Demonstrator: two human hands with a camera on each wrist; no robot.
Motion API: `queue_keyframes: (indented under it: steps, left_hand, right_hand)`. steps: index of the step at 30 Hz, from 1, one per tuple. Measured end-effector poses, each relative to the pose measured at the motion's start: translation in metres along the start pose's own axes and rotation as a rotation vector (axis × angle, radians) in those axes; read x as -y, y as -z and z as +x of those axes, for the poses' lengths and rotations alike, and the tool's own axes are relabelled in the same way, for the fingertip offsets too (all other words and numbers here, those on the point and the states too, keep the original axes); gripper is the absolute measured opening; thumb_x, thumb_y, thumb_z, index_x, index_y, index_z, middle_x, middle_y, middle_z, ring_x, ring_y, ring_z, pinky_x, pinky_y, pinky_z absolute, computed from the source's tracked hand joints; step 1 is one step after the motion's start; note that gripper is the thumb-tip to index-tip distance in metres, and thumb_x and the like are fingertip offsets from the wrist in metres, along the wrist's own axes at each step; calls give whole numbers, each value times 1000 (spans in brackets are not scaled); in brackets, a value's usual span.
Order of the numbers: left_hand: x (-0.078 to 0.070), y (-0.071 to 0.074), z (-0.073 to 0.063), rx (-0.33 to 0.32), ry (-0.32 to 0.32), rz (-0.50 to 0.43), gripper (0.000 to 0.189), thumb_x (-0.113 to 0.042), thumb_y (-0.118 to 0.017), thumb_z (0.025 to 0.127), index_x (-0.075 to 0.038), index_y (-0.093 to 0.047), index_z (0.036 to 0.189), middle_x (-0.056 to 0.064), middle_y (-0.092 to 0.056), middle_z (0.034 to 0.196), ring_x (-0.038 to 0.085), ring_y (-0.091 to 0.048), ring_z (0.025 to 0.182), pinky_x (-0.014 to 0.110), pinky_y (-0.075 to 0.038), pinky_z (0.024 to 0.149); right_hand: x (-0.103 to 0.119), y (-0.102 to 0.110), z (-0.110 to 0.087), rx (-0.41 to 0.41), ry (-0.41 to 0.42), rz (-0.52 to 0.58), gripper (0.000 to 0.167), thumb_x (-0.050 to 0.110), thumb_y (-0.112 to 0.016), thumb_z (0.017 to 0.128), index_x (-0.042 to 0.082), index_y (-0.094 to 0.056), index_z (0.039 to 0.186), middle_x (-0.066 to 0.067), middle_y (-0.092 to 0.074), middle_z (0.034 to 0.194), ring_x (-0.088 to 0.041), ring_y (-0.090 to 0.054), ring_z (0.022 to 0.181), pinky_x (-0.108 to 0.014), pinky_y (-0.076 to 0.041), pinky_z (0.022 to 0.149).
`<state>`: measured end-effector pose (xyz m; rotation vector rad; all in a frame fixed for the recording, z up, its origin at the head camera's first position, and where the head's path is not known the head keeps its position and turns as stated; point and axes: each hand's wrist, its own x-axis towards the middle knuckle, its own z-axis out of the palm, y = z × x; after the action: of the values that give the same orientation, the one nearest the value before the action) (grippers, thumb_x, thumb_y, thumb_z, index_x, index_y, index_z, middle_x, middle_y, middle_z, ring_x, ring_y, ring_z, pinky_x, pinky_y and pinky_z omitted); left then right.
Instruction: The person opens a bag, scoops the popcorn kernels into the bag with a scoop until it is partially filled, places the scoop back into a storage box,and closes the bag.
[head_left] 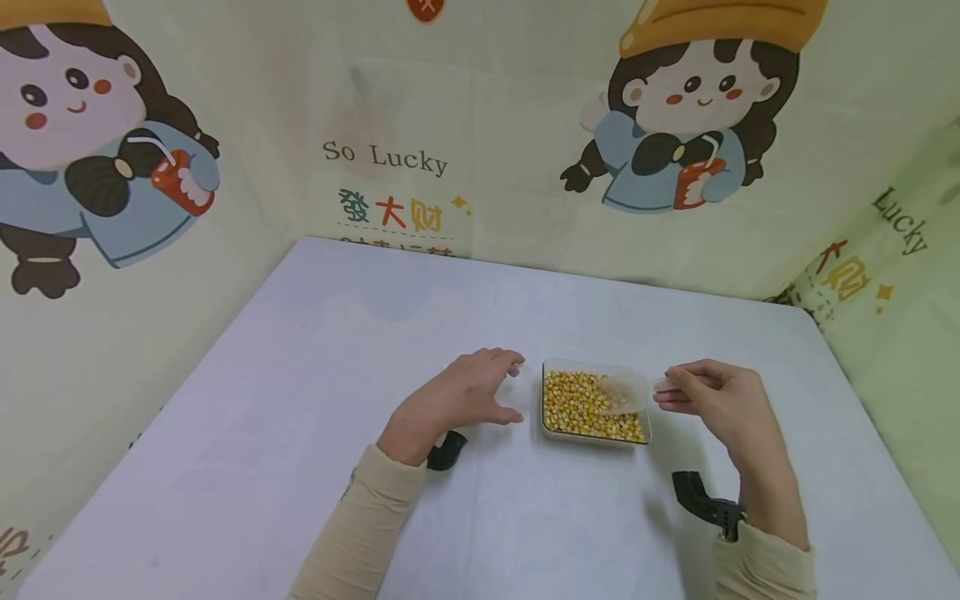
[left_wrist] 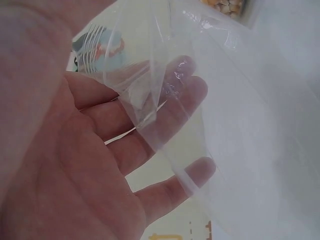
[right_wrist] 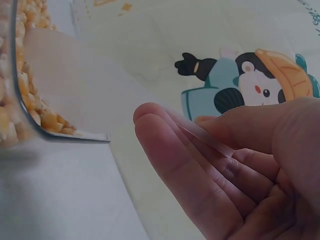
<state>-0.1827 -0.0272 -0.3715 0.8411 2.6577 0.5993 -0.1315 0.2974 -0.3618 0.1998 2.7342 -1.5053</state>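
Observation:
A clear rectangular box (head_left: pixel 596 442) full of yellow corn kernels (head_left: pixel 573 400) stands on the white table. My right hand (head_left: pixel 723 408), at the box's right side, pinches the handle of a translucent plastic scoop (head_left: pixel 625 393) between thumb and fingers. The scoop's broad blade (right_wrist: pixel 65 75) lies in the kernels and over the near rim. On the box's left, my left hand (head_left: pixel 461 392) is spread, thumb and fingers apart. A thin clear plastic bag (left_wrist: pixel 245 125) hangs over its fingers, which show through the film; the thumb's tip is out of the left wrist view.
The white table (head_left: pixel 300 400) reaches back to cloth walls (head_left: pixel 517 167) printed with cartoon figures and lettering. Black curved camera mounts (head_left: pixel 705 500) sit at both wrists, below the beige sleeves (head_left: pixel 367 517).

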Motion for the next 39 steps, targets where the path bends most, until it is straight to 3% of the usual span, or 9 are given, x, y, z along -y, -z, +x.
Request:
queue_keyframes:
  steps: [10, 39]
  left_hand:
    - [2, 0, -1, -11, -23, -7, 73, -35, -79, 84, -7, -47, 142, 4, -62, 131, 22, -58, 119, 37, -47, 100]
    - [1, 0, -1, -5, -20, -13, 71, -34, -79, 84, -7, -47, 142, 4, -62, 131, 21, -58, 118, 36, -47, 99]
  right_hand:
    - [-5, -4, 3, 17, -13, 25, 40, 21, -54, 103, -12, -56, 124, -14, -75, 100, -9, -75, 81, -23, -58, 74]
    - [-24, -7, 11, 84, 9, 216, 46, 23, -55, 102, -17, -52, 123, 2, -76, 92, -13, -75, 83, -27, -59, 77]
